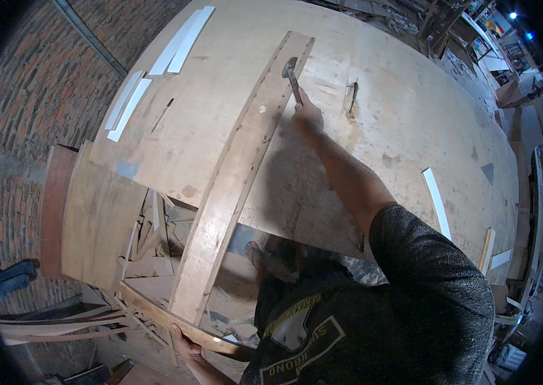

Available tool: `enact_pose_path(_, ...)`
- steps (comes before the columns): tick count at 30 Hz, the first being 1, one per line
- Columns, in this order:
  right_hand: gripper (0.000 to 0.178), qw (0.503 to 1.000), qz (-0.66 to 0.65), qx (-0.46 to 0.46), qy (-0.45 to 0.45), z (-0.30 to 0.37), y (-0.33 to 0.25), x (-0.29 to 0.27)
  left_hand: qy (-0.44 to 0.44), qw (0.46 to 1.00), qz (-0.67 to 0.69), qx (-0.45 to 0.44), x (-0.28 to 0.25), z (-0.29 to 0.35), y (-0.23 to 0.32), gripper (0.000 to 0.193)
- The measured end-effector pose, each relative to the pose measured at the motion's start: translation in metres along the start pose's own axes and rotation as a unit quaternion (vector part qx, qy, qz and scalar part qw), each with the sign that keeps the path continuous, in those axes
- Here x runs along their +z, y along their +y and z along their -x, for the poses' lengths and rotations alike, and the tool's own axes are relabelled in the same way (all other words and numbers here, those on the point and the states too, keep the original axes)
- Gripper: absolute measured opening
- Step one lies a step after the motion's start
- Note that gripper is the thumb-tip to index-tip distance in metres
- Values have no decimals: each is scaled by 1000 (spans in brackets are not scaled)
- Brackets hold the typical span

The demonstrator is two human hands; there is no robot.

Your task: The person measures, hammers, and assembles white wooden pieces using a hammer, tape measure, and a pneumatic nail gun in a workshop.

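Note:
My right hand (309, 118) is wrapped round the handle of a hammer (292, 76). The hammer's head is over the far part of a long, narrow wooden board (230, 173); I cannot tell whether it touches. Small dark marks, like nail heads, run along both long edges of this board. It lies across a large plywood sheet (323, 186), and its near end sticks out toward me. At that end a bowed wooden strip (175, 321) runs crosswise. My left hand (188, 348) grips the strip from below, with part of its fingers hidden.
White strips (133, 109) lie at the sheet's far left, another white strip (437, 204) at its right. A thin dark tool (163, 114) rests near the left ones. Wooden panels (98, 218) lean by a brick wall (15, 115). Offcuts (162, 237) lie below the sheet's near edge.

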State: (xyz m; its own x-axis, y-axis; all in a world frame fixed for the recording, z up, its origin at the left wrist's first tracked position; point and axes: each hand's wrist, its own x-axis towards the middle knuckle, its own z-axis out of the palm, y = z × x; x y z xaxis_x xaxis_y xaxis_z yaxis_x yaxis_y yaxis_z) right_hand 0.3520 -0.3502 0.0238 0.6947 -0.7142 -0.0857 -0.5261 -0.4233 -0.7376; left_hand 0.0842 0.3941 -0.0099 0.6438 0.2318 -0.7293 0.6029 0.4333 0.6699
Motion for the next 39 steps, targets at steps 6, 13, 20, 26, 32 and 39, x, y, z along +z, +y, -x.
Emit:
enact_pose_path(6,60,997,37,-58,18,-25,-13,16,0,997,5,-75,-38,-13,-3,81)
enact_pose_path(13,61,998,43,-24,45,-30,-5,17,-25,998,3,-51,-24,-11,-1,82)
enact_pose_path(20,63,995,70,-62,24,-34,-1,24,11,999,9,-37,-17,-6,-3,81)
enact_pose_path(26,65,994,52,-76,56,-37,16,31,0,999,-16,-28,-16,-3,1,79)
enact_pose_path(32,64,996,59,-65,15,-41,11,15,25,999,-28,-18,-5,5,1,78)
enact_pose_path(39,64,985,154,-79,4,-41,11,19,-22,999,-22,-24,-19,-5,-1,79)
